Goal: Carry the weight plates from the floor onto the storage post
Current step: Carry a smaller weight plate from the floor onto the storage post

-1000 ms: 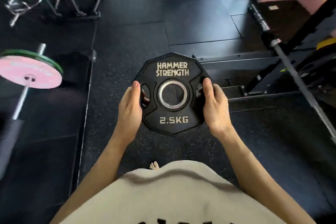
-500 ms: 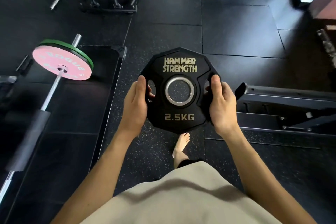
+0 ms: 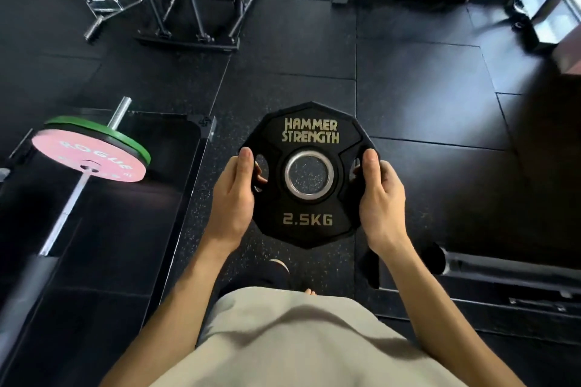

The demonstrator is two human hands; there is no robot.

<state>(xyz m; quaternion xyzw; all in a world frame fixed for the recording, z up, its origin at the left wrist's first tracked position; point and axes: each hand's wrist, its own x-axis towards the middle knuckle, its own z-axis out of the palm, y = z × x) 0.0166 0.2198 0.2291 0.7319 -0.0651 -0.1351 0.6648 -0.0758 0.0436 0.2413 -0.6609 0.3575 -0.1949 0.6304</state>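
A single head-worn camera looks steeply down (wide-angle, bowed edges) at the gym floor [image 3: 298,41], close over the torso.

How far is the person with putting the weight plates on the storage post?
Done: the black plate is off the floor. In hand: the left hand and right hand grip its two sides in front of the body. Left: putting it on a storage post; none shows clearly here, nor other plates on the floor.

The weight plate [image 3: 309,198] is black with gold lettering and a silver ring. The floor [image 3: 314,50] is black, speckled; the barbell plates [image 3: 94,151] are pink and green.
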